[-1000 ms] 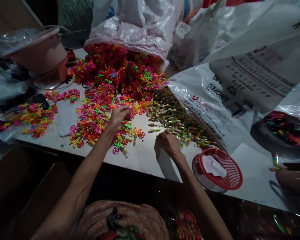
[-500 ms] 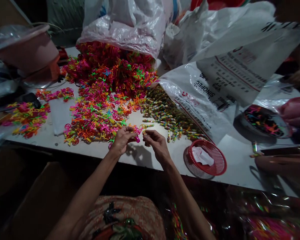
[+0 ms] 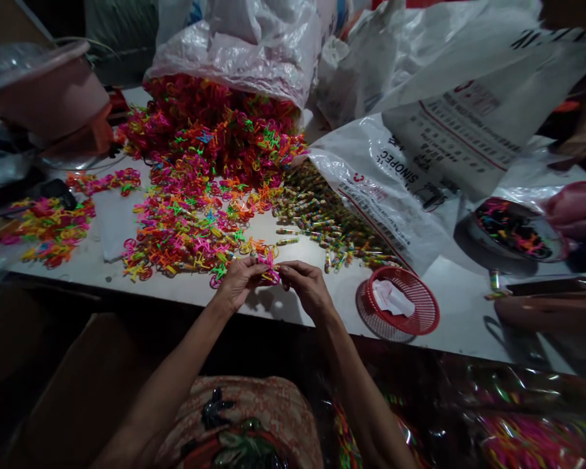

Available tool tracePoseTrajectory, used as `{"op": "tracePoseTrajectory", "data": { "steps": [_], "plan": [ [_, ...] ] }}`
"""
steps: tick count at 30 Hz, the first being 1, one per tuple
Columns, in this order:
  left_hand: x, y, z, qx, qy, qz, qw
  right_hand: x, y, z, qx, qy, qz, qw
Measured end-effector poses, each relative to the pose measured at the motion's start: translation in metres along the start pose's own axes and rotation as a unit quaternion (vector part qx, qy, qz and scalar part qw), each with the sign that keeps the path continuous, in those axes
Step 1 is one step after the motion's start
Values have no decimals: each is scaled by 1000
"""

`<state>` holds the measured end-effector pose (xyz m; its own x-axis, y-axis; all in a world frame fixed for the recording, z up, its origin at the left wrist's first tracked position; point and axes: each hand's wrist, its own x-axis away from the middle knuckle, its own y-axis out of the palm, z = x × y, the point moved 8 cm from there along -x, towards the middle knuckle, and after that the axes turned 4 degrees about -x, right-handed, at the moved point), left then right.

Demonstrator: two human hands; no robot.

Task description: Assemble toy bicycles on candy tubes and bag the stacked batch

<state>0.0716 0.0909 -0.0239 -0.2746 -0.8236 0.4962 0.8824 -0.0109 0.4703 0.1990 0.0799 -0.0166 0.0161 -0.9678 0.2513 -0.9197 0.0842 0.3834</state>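
My left hand [image 3: 238, 281] and my right hand [image 3: 306, 284] meet above the near edge of the white table [image 3: 293, 306]. Both pinch a small pink plastic toy piece [image 3: 271, 275] between their fingertips. Just beyond them spreads a big heap of neon plastic pieces [image 3: 205, 176], pink, orange, green and yellow. To its right lies a pile of small candy-filled tubes [image 3: 322, 221], spilling from under a printed white sack [image 3: 420, 163].
A red mesh basket [image 3: 404, 301] holding a white scrap sits right of my hands. A smaller heap of coloured pieces [image 3: 49, 225] lies far left by a pink tub [image 3: 49, 91]. A dish of coloured pieces [image 3: 517, 231] is at right. Clear bags [image 3: 239, 45] stand behind.
My left hand left the neon heap and my right hand left the tubes. Both came together near the table edge, pinching a pink piece, and have since closed in tighter.
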Motion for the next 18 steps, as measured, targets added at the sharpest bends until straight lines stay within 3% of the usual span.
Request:
{"op": "tracePoseTrajectory", "data": {
  "steps": [4, 8, 15, 18],
  "plan": [
    [2, 4, -2, -2, -16, -30, 999, -2, 3, 6, -26, 37, -26, 999],
    [3, 4, -2, -24, -10, -44, 999, -1, 6, 3, -19, 25, -35, 999],
    [5, 1, -3, -52, -13, -84, 995, 9, 15, -13, 62, -24, -49, 997],
    [3, -4, -1, -77, 23, -58, 995, 12, 18, -16, 144, -44, -19, 988]
  ]
}}
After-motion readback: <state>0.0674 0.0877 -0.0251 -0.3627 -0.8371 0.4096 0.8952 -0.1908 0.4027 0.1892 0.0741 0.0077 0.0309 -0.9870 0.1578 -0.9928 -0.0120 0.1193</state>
